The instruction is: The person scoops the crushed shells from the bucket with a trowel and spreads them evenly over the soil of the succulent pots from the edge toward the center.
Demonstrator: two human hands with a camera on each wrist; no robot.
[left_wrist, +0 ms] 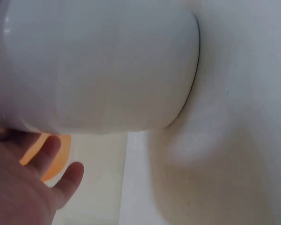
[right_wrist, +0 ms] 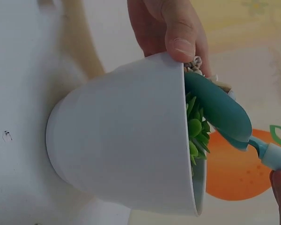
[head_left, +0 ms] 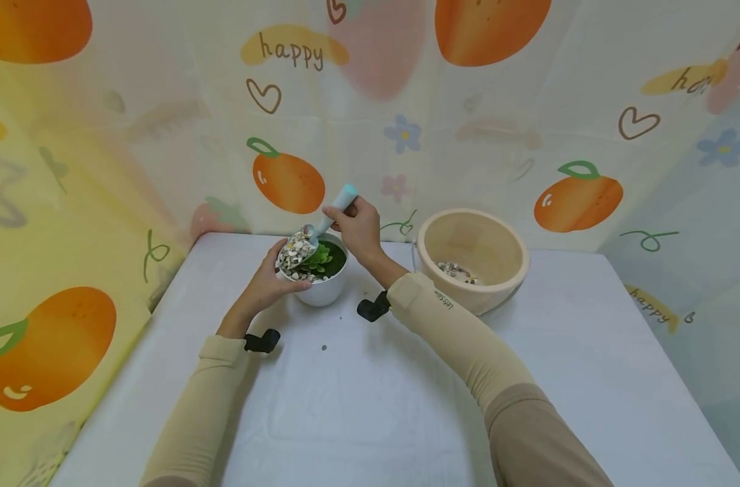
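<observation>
White pot (head_left: 322,284) stands on the desk (head_left: 370,406), left of the beige bowl (head_left: 473,260). Head view: the left hand (head_left: 272,277) cups the pot's left side, fingers wrapped around its wall; the right hand (head_left: 358,226) pinches the handle of a teal scoop (head_left: 321,226) loaded with pebbles (head_left: 295,251) above the pot's green plant (head_left: 318,260). Left wrist view: the pot's wall (left_wrist: 98,65) fills the frame, palm (left_wrist: 18,187) against it. Right wrist view: a thumb (right_wrist: 178,33) presses the pot rim (right_wrist: 178,58); the scoop blade (right_wrist: 220,110) lies over the plant (right_wrist: 195,129).
</observation>
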